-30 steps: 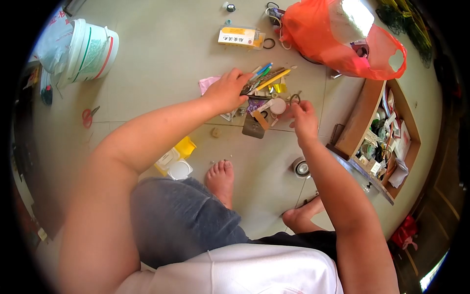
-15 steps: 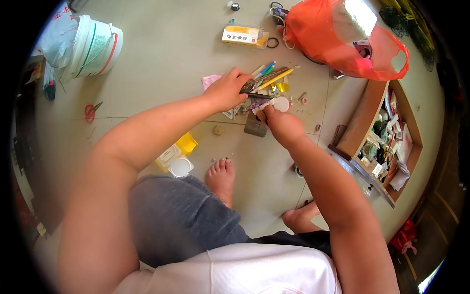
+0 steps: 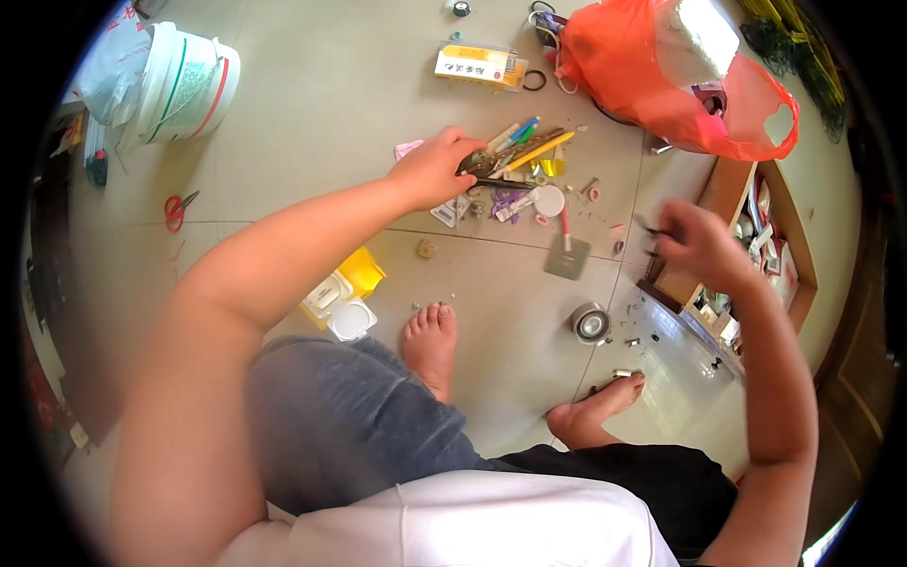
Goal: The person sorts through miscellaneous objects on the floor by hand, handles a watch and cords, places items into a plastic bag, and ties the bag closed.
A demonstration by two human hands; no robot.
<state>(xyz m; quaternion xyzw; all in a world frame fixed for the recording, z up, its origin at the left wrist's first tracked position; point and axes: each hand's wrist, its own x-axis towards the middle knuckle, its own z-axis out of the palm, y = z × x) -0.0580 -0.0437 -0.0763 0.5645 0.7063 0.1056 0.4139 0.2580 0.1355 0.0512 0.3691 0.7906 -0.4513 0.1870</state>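
Observation:
My left hand (image 3: 436,172) is closed around a bundle of pens and sticks above the floor tiles. A yellow pencil (image 3: 540,150), a blue-tipped pen (image 3: 525,130) and dark, thin pieces stick out of it to the right. My right hand (image 3: 704,248) is closed near the wooden drawer, with something small and dark at its fingertips; blur hides what it is. Below the bundle lie a white round lid (image 3: 549,200), a purple scrap (image 3: 507,206) and a gold wrapper (image 3: 551,168). A grey square plate (image 3: 567,258) lies between my hands, with a thin red stick over its edge.
The wooden drawer (image 3: 801,255), full of odds and ends, stands at right. A red plastic bag (image 3: 619,57) and a yellow-white box (image 3: 472,64) are at the back. A white bucket (image 3: 194,90) and red scissors (image 3: 175,214) are at left. A round metal tin (image 3: 590,323) sits near my foot.
My right hand has moved right, from the small items beside the bundle to near the drawer. The grey plate now lies further right. My left hand keeps its hold on the pens.

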